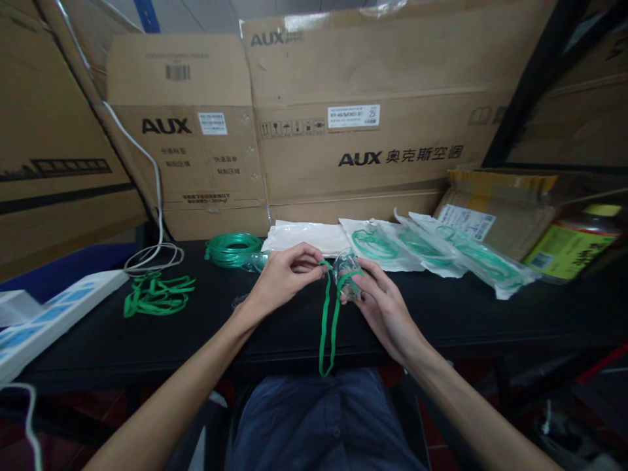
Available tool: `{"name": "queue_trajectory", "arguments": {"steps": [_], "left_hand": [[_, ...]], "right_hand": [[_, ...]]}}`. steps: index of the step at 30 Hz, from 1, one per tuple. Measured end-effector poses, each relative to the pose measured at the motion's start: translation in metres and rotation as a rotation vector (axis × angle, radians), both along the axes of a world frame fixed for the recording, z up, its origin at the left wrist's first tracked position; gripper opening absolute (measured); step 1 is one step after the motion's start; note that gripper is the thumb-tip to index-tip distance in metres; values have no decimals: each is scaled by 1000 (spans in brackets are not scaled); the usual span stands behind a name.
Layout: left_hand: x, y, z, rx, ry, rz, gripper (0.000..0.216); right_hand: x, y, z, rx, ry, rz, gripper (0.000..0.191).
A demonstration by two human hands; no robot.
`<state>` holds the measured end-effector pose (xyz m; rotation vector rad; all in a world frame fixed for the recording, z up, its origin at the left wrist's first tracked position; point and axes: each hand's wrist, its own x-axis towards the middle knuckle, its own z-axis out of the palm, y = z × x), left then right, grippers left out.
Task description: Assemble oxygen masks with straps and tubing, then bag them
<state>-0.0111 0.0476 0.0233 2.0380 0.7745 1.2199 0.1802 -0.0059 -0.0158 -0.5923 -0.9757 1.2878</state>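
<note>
My right hand (377, 292) is closed around a clear plastic breathing mask (345, 263), held just above the table's front part. A green elastic strap (324, 327) runs across the mask and hangs in a long loop below it. My left hand (290, 273) pinches the strap's end close to the mask's left side. Behind my left hand lies a coil of green tubing (234, 250), with a clear plastic piece partly hidden beside it. To the left rests a tangled pile of green straps (157, 294).
Several clear-fronted packets (375, 243) with green tubing lie at the back right, beside white packaging (307, 235). A cardboard box (490, 209) and a yellow-labelled bottle (572, 242) stand farther right. A white power strip (63, 314) lies left. Large cartons (392, 85) wall off the back.
</note>
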Motion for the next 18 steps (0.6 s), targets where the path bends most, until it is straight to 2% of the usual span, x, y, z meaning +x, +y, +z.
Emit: {"name": "queue_trajectory", "arguments": {"steps": [5, 11, 18], "left_hand": [[0, 0, 1, 38, 48, -32, 12], [0, -1, 6, 253, 178, 58, 5], [0, 2, 0, 213, 145, 55, 8]], "right_hand": [[-1, -1, 1, 4, -9, -21, 33], [-1, -3, 2, 44, -105, -22, 44], [0, -2, -1, 134, -229, -62, 43]]}}
